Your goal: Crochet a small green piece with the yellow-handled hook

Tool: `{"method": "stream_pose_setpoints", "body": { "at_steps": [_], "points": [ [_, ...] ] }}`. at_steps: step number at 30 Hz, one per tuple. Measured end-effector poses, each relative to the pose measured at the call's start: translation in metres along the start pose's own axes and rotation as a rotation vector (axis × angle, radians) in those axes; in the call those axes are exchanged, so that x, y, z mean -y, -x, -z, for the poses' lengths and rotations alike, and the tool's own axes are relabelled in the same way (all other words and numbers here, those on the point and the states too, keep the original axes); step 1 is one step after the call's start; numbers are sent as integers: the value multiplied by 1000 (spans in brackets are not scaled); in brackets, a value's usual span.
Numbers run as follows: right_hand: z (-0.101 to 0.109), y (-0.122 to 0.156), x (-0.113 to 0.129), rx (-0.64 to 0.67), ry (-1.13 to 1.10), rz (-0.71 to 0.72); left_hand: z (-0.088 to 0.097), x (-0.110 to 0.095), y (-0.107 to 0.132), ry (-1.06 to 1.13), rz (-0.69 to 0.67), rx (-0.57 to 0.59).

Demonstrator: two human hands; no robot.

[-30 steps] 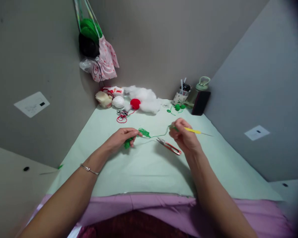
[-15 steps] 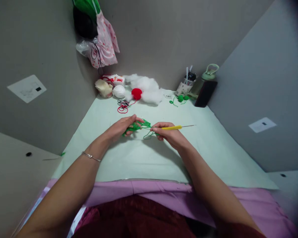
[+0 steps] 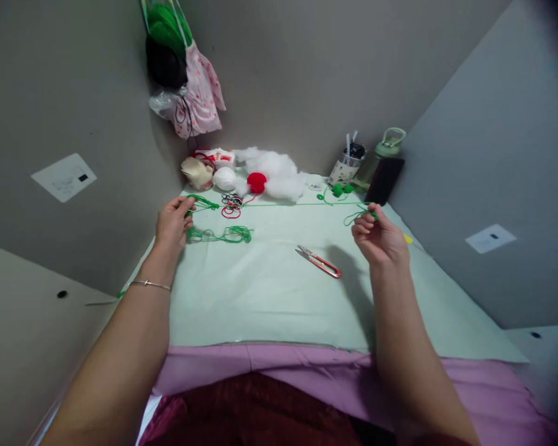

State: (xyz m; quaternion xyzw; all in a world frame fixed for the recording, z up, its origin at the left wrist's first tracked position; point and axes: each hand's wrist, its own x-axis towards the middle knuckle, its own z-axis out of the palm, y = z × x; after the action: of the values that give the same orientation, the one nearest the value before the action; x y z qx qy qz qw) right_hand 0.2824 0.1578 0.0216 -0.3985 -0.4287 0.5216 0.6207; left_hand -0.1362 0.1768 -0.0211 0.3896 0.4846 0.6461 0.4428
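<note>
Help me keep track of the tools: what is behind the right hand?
Part of a yellow tool shows past the edge of the right hand. The hand covers the rest, so its full shape cannot be seen.

The person's bare left forearm (image 3: 125, 322) slants up and forward from the lower left, and the bare right forearm (image 3: 411, 334) rises from the lower right, leaning inward toward its wrist (image 3: 390, 267). The two hands are well apart, at nearly the same height in view. The slim left hand (image 3: 170, 223) stands roughly in line with its forearm, thumb and forefinger pinched together at the top. The rounded right hand (image 3: 380, 238) is more tightly closed, its fingers (image 3: 363, 228) curled in toward the palm, thumb and forefinger meeting uppermost.
</note>
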Motion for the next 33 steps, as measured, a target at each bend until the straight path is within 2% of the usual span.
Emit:
{"method": "stream_pose_setpoints", "body": {
  "at_steps": [3,7,9,11,14,16,18,23,26,30,33],
  "points": [
    [-2,3,-3,-30,54,-6,-5,-2,6,31,35,28],
    [-30,17,-17,-2,164,-15,-31,-3,29,26,110,195],
    [-49,28,-24,79,165,-73,-47,-3,44,5,147,304],
    [-66,39,-32,218,163,-190,-62,-1,59,-16,180,415],
    [-85,52,-46,388,214,-308,-75,2,76,-59,224,576],
    [-91,55,-55,425,274,-342,-77,5,80,-91,248,654],
    [-91,55,-59,409,305,-348,-73,6,77,-108,254,677],
    [-84,47,-55,325,248,-357,-60,9,60,-120,206,606],
    [-84,45,-50,312,179,-373,-56,13,51,-125,165,506],
    [-77,41,-42,274,60,-336,-47,14,36,-94,59,248],
    [-64,33,-33,205,-24,-266,-29,9,20,-54,-13,20]
  ]
}}
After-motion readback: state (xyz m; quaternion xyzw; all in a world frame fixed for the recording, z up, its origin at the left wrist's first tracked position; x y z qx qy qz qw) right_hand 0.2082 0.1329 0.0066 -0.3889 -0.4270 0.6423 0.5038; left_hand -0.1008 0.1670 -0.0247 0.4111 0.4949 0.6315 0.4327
